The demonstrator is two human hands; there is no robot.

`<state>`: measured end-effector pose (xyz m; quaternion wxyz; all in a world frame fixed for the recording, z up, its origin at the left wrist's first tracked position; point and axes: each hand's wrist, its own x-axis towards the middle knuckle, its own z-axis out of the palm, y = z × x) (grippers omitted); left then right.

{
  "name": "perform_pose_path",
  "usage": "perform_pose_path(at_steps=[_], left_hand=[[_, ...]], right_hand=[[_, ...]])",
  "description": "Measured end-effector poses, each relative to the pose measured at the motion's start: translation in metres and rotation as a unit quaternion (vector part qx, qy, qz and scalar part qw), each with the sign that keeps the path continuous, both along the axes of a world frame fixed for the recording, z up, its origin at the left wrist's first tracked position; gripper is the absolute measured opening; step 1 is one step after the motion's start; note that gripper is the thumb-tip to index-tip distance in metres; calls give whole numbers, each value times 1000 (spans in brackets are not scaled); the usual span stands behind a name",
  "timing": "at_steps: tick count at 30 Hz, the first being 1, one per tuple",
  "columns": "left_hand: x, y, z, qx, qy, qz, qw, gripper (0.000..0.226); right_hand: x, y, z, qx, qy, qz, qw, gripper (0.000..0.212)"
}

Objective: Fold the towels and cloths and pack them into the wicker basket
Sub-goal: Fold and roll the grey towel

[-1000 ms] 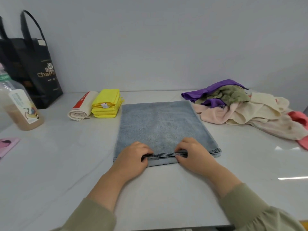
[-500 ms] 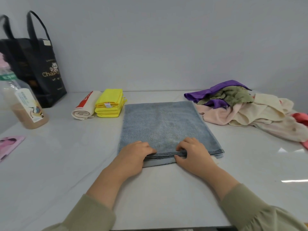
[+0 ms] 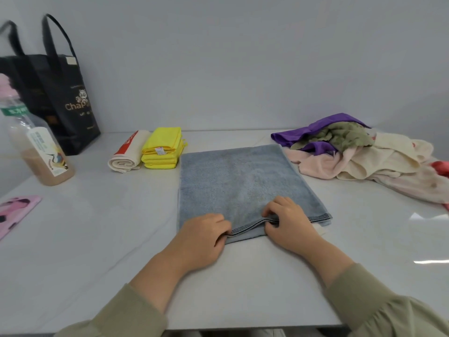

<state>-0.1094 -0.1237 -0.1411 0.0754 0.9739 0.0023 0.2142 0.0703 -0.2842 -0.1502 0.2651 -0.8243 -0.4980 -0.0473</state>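
A grey-blue towel (image 3: pixel 238 181) lies folded flat on the white table, its striped near hem toward me. My left hand (image 3: pixel 201 239) pinches that hem at its left part. My right hand (image 3: pixel 289 222) pinches the hem further right and lifts it a little, so the edge ridges up between the hands. Folded yellow cloths (image 3: pixel 162 148) are stacked at the towel's far left corner, beside a rolled cream cloth with a red stripe (image 3: pixel 126 154). A loose heap of purple, olive, pink and cream cloths (image 3: pixel 359 154) lies at the right. No wicker basket is in view.
A black tote bag (image 3: pixel 56 98) stands at the back left against the wall. In front of it is a plastic bottle (image 3: pixel 36 152) with brown liquid. A pink flat item (image 3: pixel 14 212) lies at the left edge. The table's near edge (image 3: pixel 243 328) runs below my forearms.
Both hands have closed on the near hem and raised it slightly, the right hand moving a bit away from me. The view has shifted a little leftward.
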Motion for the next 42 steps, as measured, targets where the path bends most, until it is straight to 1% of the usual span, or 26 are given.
perform_pose_path(at_steps=[1, 3, 5, 7, 9, 11, 13, 15, 17, 20, 22, 23, 25, 27, 29, 31, 33, 36, 38, 39, 41, 42], left_hand=[[0, 0, -1, -12, 21, 9, 1000, 14], [1, 1, -4, -15, 45, 23, 999, 23], [3, 1, -5, -16, 48, 28, 998, 30], [5, 2, -6, -25, 36, 30, 999, 30], [5, 1, -6, -25, 27, 33, 999, 27], [5, 2, -6, -32, 18, 35, 999, 19], [3, 2, -6, -61, 8, 34, 998, 10], [3, 2, -7, -107, 4, 36, 994, 8], [3, 3, -8, -158, 6, 38, 987, 7], [4, 1, -5, -187, -32, 30, 981, 9], [3, -2, -1, -171, -73, 18, 982, 10], [2, -3, -1, -148, -80, 7, 986, 11], [1, -2, -4, -84, -52, -22, 995, 14], [2, -1, -7, -62, -10, -28, 998, 22], [4, -2, -7, -47, -8, -10, 999, 27], [5, -8, -5, -8, -12, 2, 1000, 26], [4, -9, -5, 9, 3, 4, 1000, 21], [2, -7, -6, -11, 27, 9, 1000, 18], [4, -5, -7, -15, 23, 9, 1000, 18], [4, -6, -7, -15, 13, 7, 1000, 19], [4, -7, -7, -11, -35, 8, 999, 25], [3, -7, -6, -3, -65, 13, 998, 30]], right_hand=[[1, -1, 0, 1, 3, 5, 1000, 13], [3, -3, 1, 13, 7, 13, 1000, 19], [5, -5, 4, 44, -9, 20, 999, 24], [7, -8, 10, 96, -43, 16, 994, 26], [8, -12, 21, 142, -84, 7, 986, 23], [9, -20, 27, 154, -111, 11, 982, 22], [10, -30, 22, 126, -109, 33, 985, 23], [12, -38, 11, 71, -61, 42, 995, 25], [15, -43, 3, 24, -11, 22, 999, 27], [16, -42, 2, 7, 9, 9, 1000, 25], [14, -40, 3, 11, 9, 5, 1000, 23], [13, -39, 2, 13, 9, 3, 1000, 23], [12, -38, 1, 11, 4, 1, 1000, 22], [12, -38, 2, 6, 13, 0, 1000, 22], [13, -40, 1, 2, 13, 13, 1000, 22], [13, -42, 2, 9, 9, 22, 1000, 24], [15, -44, 4, 33, -12, 12, 999, 27], [24, -55, 6, 61, -87, -57, 993, 33], [26, -62, 10, 6, -137, -122, 983, 31], [21, -65, 13, -50, -139, -160, 976, 29], [16, -68, 17, -161, -143, -214, 953, 31], [11, -68, 20, -182, -143, -233, 944, 32]])
